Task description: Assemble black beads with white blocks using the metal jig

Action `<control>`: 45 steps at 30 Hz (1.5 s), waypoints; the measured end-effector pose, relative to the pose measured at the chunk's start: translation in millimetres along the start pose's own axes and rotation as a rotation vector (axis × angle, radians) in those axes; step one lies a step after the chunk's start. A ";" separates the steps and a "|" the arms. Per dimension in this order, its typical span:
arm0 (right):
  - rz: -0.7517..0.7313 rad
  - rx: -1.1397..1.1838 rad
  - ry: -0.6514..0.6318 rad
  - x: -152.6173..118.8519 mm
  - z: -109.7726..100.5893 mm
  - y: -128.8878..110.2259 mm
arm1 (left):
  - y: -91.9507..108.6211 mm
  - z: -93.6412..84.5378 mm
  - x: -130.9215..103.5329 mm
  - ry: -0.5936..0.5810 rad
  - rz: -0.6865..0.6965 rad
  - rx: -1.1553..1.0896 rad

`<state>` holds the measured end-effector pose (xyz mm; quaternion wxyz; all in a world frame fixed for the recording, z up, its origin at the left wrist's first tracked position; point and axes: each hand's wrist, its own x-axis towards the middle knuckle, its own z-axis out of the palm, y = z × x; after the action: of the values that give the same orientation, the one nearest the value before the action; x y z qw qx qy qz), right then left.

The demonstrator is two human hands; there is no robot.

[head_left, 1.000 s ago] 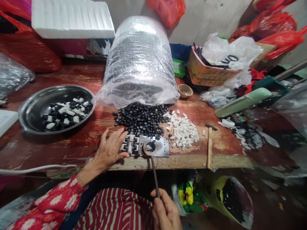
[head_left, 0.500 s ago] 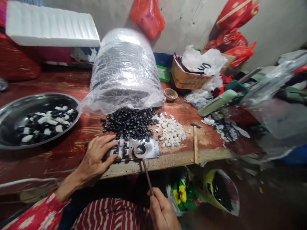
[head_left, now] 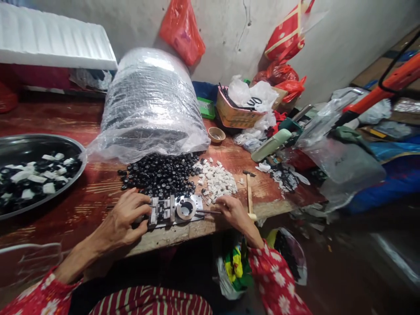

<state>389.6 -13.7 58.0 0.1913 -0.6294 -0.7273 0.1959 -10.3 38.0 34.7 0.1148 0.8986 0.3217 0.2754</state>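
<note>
A metal jig (head_left: 172, 210) with a round ring lies at the wooden table's front edge. My left hand (head_left: 129, 216) is at its left end, with thumb and fingers closed round a part there. My right hand (head_left: 231, 210) is closed on a thin metal rod (head_left: 210, 211), which points left and reaches the ring's right side. Behind the jig lie a heap of round black parts (head_left: 164, 173) and, to its right, a pile of small white pieces (head_left: 218, 179).
A steel bowl (head_left: 77, 186) of black and white parts stands at the left. Behind the heap is a plastic-wrapped bundle (head_left: 152, 100). A hammer (head_left: 250, 192) lies to the right, near a small brown bowl (head_left: 216, 135) and a green bottle (head_left: 271, 145).
My right hand has moved up from below the table edge to the jig's right, swinging the rod from steep to nearly level. The camera view has shifted right.
</note>
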 end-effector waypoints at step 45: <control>-0.698 0.057 -0.160 46.6 76.0 -142.1 | -66.1 -118.2 -64.6 0.702 -0.888 0.696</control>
<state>224.0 10.4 69.6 0.2067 -0.3203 -0.9053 0.1875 -153.0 50.7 79.3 -0.1911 0.5225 0.7498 0.3582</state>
